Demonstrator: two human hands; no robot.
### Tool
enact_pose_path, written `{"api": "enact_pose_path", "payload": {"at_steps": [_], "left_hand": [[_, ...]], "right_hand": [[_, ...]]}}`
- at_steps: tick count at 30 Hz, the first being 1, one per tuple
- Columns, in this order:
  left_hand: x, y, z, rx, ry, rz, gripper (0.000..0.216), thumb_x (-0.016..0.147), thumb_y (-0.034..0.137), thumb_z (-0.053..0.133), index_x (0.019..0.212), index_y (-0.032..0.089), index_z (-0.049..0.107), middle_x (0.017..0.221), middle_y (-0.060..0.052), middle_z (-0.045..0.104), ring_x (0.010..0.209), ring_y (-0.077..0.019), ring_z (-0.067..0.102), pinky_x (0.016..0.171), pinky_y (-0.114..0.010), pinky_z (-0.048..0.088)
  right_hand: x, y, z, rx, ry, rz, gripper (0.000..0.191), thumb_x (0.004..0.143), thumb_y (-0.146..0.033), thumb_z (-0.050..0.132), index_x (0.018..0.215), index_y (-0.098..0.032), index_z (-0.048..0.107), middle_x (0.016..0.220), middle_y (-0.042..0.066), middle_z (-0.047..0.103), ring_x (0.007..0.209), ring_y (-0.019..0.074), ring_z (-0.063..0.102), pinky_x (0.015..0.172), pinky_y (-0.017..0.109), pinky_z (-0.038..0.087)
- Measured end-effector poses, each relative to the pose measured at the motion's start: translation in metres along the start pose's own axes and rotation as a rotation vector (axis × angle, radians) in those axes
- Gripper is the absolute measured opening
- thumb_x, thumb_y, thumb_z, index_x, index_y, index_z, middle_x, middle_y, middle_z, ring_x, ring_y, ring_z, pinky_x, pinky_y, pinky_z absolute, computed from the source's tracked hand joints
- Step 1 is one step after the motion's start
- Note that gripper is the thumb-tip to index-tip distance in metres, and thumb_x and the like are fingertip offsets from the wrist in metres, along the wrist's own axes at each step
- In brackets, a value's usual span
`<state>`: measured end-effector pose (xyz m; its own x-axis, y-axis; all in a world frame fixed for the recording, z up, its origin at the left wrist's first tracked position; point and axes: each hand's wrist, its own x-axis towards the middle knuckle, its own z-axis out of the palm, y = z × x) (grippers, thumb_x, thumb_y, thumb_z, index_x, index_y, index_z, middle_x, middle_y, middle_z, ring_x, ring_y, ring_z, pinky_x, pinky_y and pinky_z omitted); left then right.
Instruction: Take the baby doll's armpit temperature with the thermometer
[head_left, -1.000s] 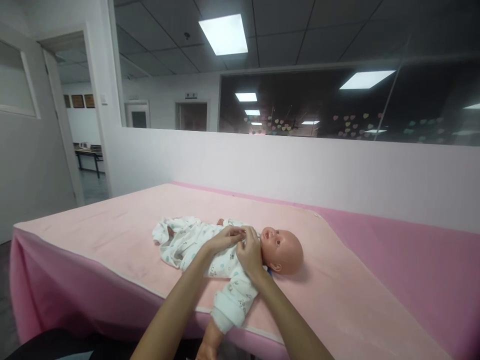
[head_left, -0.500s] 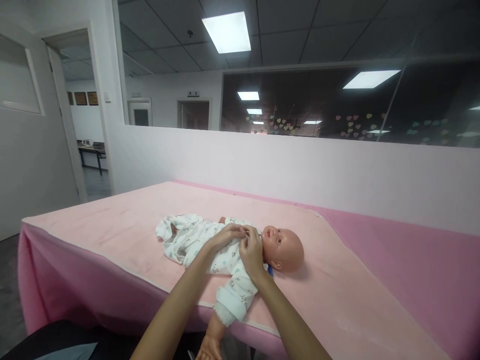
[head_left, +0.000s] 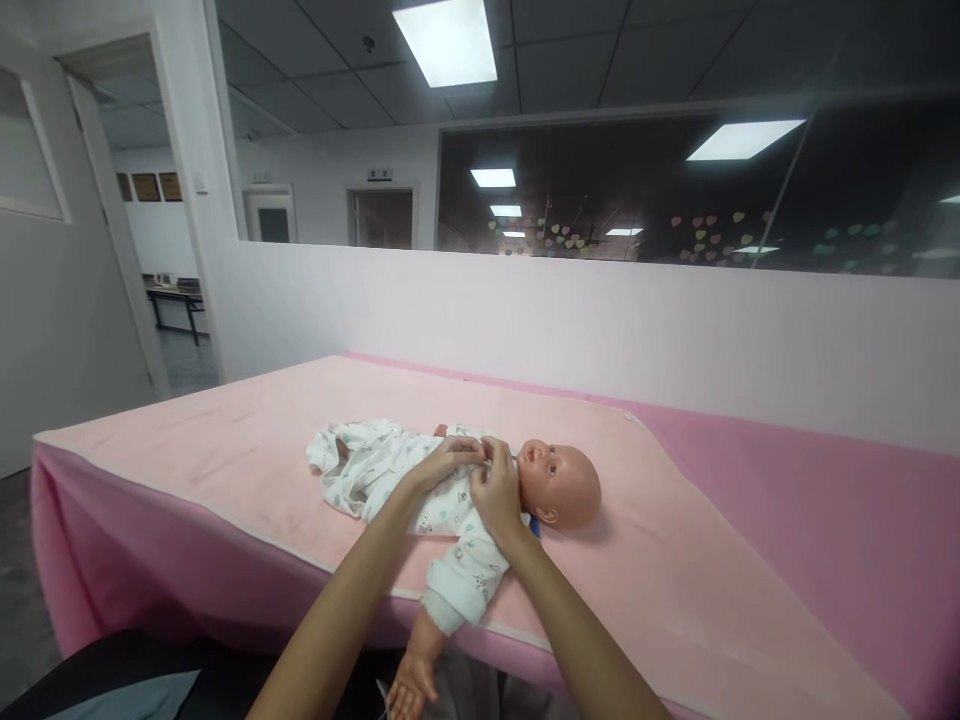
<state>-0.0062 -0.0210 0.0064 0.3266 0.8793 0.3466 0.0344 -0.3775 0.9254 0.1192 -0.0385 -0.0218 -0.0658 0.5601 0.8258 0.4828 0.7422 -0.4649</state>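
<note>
A baby doll (head_left: 564,486) lies on its back on the table, its head to the right. It wears a white printed baby romper (head_left: 441,508), whose near sleeve hangs over the table's front edge with the doll's hand sticking out. On the upper chest of the romper, my left hand (head_left: 448,460) has its fingers closed at the fabric. My right hand (head_left: 496,490) pinches at the same spot just below the doll's chin. Fingertips of both hands almost meet, and they hide the detail of what lies between them. A bit of blue (head_left: 535,526) shows under the doll's neck.
A pale pink cover (head_left: 255,420) lies over a darker pink cloth (head_left: 825,480) on the table. Behind it runs a white half wall (head_left: 570,320) with glass above. An open door (head_left: 67,260) stands at the left.
My view has tilted slightly, so everything sits a little higher and further left. Both hands stay at the romper's chest with nearly the same finger pose.
</note>
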Motion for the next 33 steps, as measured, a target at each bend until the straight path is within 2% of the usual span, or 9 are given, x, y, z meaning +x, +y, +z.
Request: {"api": "enact_pose_path", "payload": {"at_steps": [4,9,12,14,16,23,26,29,33], "left_hand": [[0.0,-0.002,0.0,0.029,0.105,0.021,0.015,0.068,0.028,0.057,0.075,0.015,0.061,0.078,-0.003,0.063,0.081,-0.0183,0.057,0.077,-0.028,0.043],[-0.003,-0.007,0.004,0.099,0.234,0.106,0.011,0.068,0.024,0.053,0.074,0.015,0.057,0.073,-0.002,0.062,0.076,-0.0173,0.058,0.075,-0.029,0.045],[-0.006,-0.011,0.004,0.145,0.458,0.151,0.018,0.067,0.022,0.053,0.084,0.016,0.056,0.079,-0.003,0.063,0.08,-0.0182,0.059,0.073,-0.029,0.046],[-0.011,-0.012,0.005,0.205,0.647,0.194,0.02,0.07,0.023,0.051,0.089,0.017,0.054,0.087,-0.005,0.063,0.082,-0.0177,0.059,0.071,-0.027,0.047],[-0.019,-0.012,0.006,0.29,0.754,0.234,0.017,0.076,0.026,0.046,0.09,0.018,0.054,0.09,-0.005,0.062,0.08,-0.0165,0.059,0.066,-0.025,0.046],[-0.046,-0.015,0.007,0.738,0.602,0.324,0.013,0.076,0.02,0.043,0.077,0.018,0.055,0.065,0.001,0.057,0.055,-0.0123,0.051,0.056,-0.024,0.04],[-0.049,-0.015,0.008,0.812,0.575,0.352,0.016,0.074,0.017,0.043,0.083,0.019,0.057,0.076,-0.001,0.059,0.06,-0.0123,0.053,0.059,-0.024,0.041],[-0.048,-0.013,0.009,0.845,0.58,0.377,0.013,0.075,0.017,0.043,0.078,0.019,0.056,0.095,-0.004,0.059,0.067,-0.0122,0.056,0.063,-0.024,0.042],[-0.049,-0.011,0.01,0.879,0.595,0.38,0.009,0.075,0.018,0.043,0.072,0.018,0.05,0.088,-0.004,0.057,0.069,-0.0133,0.055,0.062,-0.024,0.042]], "right_hand": [[0.0,-0.002,0.0,-0.021,-0.074,-0.035,0.046,0.07,-0.008,0.038,0.114,-0.017,0.051,0.108,0.008,0.059,0.102,0.0198,0.053,0.09,0.034,0.042],[0.001,-0.003,0.0,-0.096,-0.18,-0.107,0.047,0.076,-0.015,0.04,0.123,-0.016,0.048,0.124,0.01,0.053,0.115,0.0219,0.047,0.097,0.037,0.038],[0.001,-0.005,-0.003,-0.13,-0.213,-0.121,0.043,0.075,-0.016,0.043,0.116,-0.016,0.054,0.126,0.01,0.051,0.114,0.0229,0.048,0.095,0.037,0.039],[0.0,-0.006,-0.005,-0.134,-0.231,-0.133,0.032,0.073,-0.015,0.045,0.102,-0.018,0.061,0.124,0.009,0.053,0.11,0.0228,0.05,0.093,0.037,0.039],[-0.001,-0.007,-0.006,-0.123,-0.24,-0.163,0.022,0.072,-0.014,0.048,0.087,-0.02,0.063,0.119,0.007,0.056,0.105,0.0219,0.052,0.091,0.036,0.039],[-0.001,-0.004,-0.003,-0.121,-0.139,-0.167,0.012,0.077,-0.013,0.047,0.073,-0.02,0.056,0.085,0.003,0.063,0.081,0.0172,0.054,0.077,0.03,0.039],[0.0,-0.002,-0.001,-0.149,-0.126,-0.167,0.014,0.081,-0.015,0.044,0.071,-0.02,0.053,0.075,0.002,0.06,0.073,0.0164,0.051,0.072,0.03,0.037],[0.0,-0.003,-0.001,-0.157,-0.105,-0.193,0.016,0.084,-0.017,0.042,0.072,-0.02,0.053,0.075,0.002,0.06,0.071,0.0163,0.05,0.073,0.03,0.035],[0.0,-0.004,-0.002,-0.145,-0.094,-0.212,0.016,0.084,-0.018,0.041,0.075,-0.02,0.053,0.074,0.002,0.059,0.072,0.0167,0.049,0.074,0.03,0.034]]}}
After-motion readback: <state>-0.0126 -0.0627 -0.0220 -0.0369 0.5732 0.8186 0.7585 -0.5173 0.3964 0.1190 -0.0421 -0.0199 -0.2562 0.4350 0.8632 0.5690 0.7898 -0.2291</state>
